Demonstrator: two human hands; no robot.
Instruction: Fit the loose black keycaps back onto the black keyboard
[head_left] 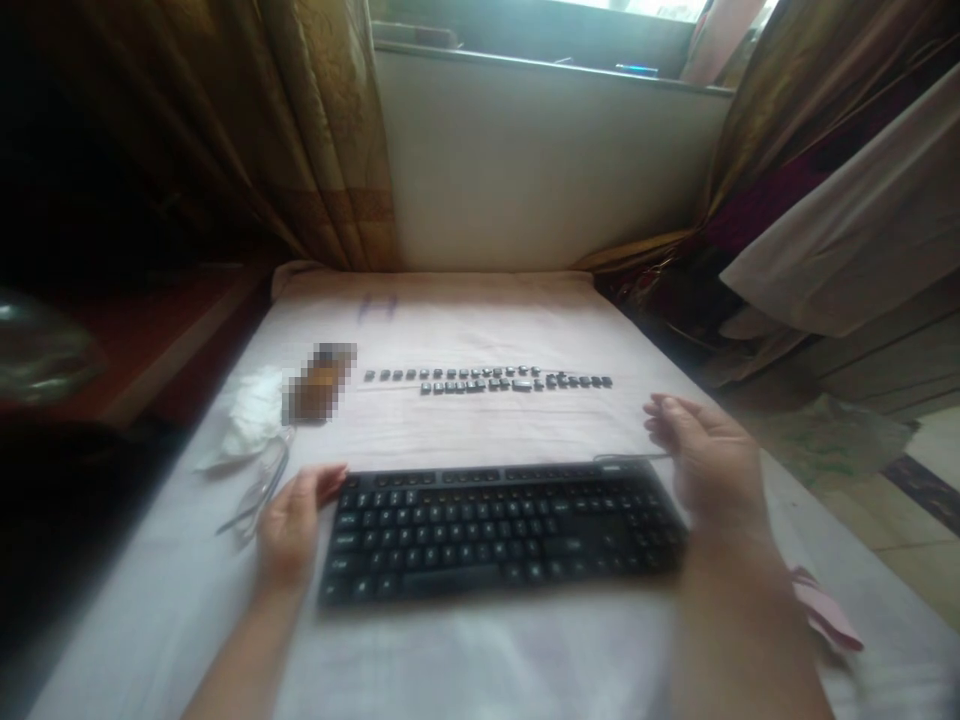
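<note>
A black keyboard lies on the white cloth before me, its lower side and right end blurred. My left hand grips its upper left corner, fingers closed at the edge. Beyond the keyboard's right end my right hand is raised, thumb and fingertips pinched together; what is between them, if anything, is too small to make out. A thin cable runs from the keyboard's back edge towards that wrist. Farther off, several small dark keycaps are laid out in two rows across the cloth.
Left of the rows are a crumpled white cloth or tissue, a pixelated brown object and eyeglasses. A pink cloth piece lies by my right forearm. Curtains hang behind the bed-like surface.
</note>
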